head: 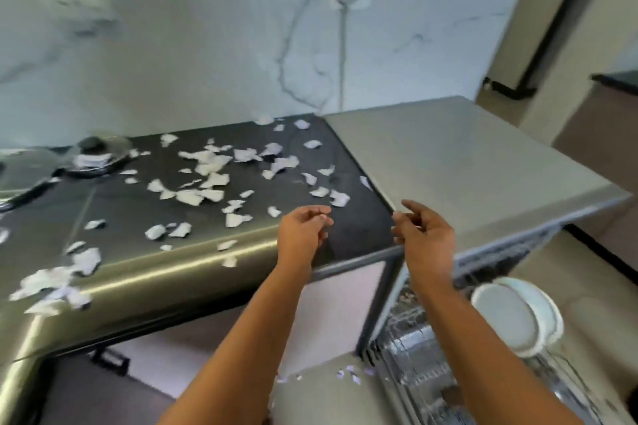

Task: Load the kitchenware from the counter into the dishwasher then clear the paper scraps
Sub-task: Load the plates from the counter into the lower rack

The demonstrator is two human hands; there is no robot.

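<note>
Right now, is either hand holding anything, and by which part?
Nothing shows in either. The left hand and right hand hover with loosely curled fingers over the counter, near the paper scraps.

No text, label, brand, number or sign can be read anywhere in the view; the picture is too blurred for lettering.

White paper scraps (207, 162) — strewn across counter (121, 207)
</note>
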